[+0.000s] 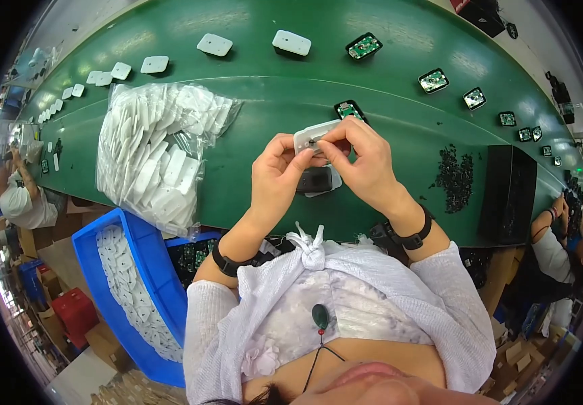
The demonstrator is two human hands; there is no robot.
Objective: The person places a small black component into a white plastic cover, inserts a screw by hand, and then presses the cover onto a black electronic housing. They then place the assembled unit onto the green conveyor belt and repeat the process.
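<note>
Seen from above, looking down over a green surface (251, 196) curved by the lens. Left hand (274, 179) and right hand (366, 165) raised together just above the near edge, both pinching a small white plastic cover (313, 135). Fingers (290, 150) of the left hand narrow, closed on the cover's left end; fingers of the right hand narrow too, thumb and forefinger pressed on its middle and right side. Black wristband (227, 264) on the left wrist, another on the right.

Directly below the hands, lying on the surface, a dark rectangular module in a white tray (316, 181). Just beyond the cover, a black housing with a green circuit board (349, 111) inside. Farther back, a row of the same open housings (433, 80) curving off to the right, and a row of white covers (291, 42) curving off to the left.

To the left, a large clear plastic bag of white covers (156, 152) resting on the surface. Below it, off the edge, a blue bin (146, 260) with more white parts. To the right, a heap of small black parts (455, 174) beside a black box (508, 196). Other people seated at far left and far right.
</note>
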